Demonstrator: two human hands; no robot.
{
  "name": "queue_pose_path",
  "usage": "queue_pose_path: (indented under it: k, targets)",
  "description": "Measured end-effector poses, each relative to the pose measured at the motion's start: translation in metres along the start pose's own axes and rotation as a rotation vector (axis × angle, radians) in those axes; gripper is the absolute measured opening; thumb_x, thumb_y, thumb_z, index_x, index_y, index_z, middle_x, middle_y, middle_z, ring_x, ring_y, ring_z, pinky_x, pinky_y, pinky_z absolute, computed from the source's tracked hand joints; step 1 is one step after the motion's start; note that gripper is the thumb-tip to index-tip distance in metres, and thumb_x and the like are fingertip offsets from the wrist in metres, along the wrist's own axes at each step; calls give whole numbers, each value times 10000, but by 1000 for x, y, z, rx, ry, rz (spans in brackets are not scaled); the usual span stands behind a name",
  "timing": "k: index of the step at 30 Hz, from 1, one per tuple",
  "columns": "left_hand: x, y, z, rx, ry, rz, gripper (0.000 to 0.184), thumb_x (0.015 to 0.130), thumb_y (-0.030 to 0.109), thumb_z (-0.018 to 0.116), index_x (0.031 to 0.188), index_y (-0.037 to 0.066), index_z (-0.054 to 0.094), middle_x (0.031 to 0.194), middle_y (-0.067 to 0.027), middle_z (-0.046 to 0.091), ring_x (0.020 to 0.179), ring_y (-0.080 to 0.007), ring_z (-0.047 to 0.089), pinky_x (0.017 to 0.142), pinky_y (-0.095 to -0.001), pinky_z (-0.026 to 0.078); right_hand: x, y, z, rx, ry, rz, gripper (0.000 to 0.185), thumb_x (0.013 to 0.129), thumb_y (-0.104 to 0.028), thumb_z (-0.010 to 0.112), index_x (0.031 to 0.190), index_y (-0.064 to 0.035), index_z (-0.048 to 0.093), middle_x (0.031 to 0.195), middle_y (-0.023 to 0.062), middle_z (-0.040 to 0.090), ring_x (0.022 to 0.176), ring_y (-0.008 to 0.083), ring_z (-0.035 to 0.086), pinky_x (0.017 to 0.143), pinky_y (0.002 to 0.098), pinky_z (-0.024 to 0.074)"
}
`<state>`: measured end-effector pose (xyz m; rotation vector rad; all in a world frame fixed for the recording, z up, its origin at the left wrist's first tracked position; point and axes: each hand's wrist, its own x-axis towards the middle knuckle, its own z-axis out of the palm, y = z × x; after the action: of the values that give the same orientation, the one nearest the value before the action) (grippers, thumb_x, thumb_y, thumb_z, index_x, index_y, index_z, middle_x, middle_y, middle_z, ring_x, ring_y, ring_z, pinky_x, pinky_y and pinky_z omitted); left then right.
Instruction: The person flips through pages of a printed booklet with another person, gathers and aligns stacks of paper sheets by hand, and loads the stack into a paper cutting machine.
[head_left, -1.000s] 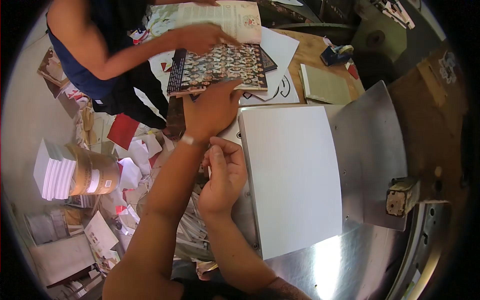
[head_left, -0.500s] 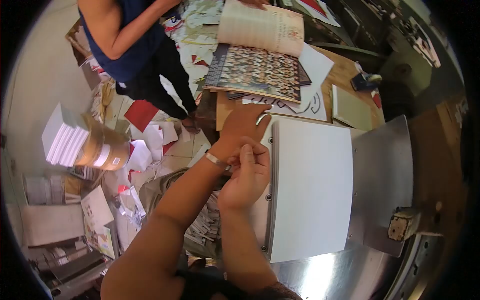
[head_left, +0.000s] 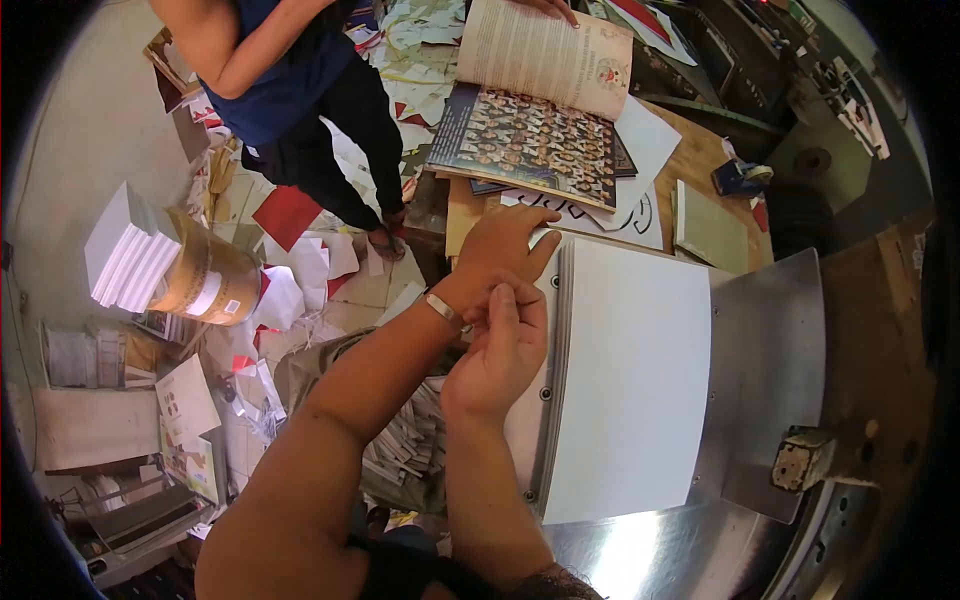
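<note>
My left hand (head_left: pixel 508 245), with a metal band (head_left: pixel 441 308) at its wrist, reaches out with fingers spread. Its fingertips are near the far left corner of a thick stack of white paper (head_left: pixel 636 375). Just below it, my right hand (head_left: pixel 497 352) is closed with thumb and fingers pinched together, close against the left hand and wrist. Whatever the pinch holds, if anything, is hidden. The paper stack lies on a shiny metal table (head_left: pixel 610 550), to the right of both hands.
Across the table, a co-worker's hand (head_left: pixel 552 8) rests on an open book (head_left: pixel 540 140) with a group photo. A wooden block (head_left: pixel 803 458) stands at the right. Paper scraps (head_left: pixel 300 275) litter the floor, near a brown roll-shaped package (head_left: pixel 208 285) with white paper stacks.
The view has shifted slightly, so the book and co-worker appear farther right. The co-worker's hand on the page has moved right. My hands keep nearly the same pose.
</note>
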<state>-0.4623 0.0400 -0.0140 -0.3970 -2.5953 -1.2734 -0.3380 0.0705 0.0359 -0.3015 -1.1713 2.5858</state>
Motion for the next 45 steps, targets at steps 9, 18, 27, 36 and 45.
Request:
queue_pose_path:
  k: [9,18,27,36,45]
  targets:
    - [-1,-20,18,-349,282,-215,969,914,262,762,1642,-16,188,1000,-88,701,983,-269,665,844,-402,547,5,-1,-3,-31,23,22,168,1080,-156,585,1136,-5,633,908,20,628,791,86,548,745,244,463]
    - [19,-102,-9,-459,792,-458,852,877,205,825,1570,-34,391,838,-28,617,746,-123,587,701,-316,507,17,-11,-16,-24,49,-13,194,1073,-172,602,1179,-11,625,898,6,606,802,80,535,752,234,457]
    - [18,-133,-32,-326,573,-440,534,879,229,805,1365,51,674,754,11,587,683,-111,555,665,-289,477,12,-5,-11,-66,8,-9,195,1064,-175,622,1174,-16,633,907,5,618,802,78,548,756,235,461]
    - [20,-128,-22,-392,650,-430,503,903,213,780,1373,71,673,746,0,627,700,-110,601,670,-293,491,12,-7,-9,-71,12,8,192,1065,-166,618,1179,-13,634,915,18,628,805,82,550,768,230,452]
    - [23,-143,-24,-448,550,-444,557,947,289,776,1446,98,620,838,-49,724,756,-131,650,710,-304,514,9,-6,-8,-17,-1,33,158,1037,-117,655,1146,-2,657,941,12,643,806,68,556,719,206,446]
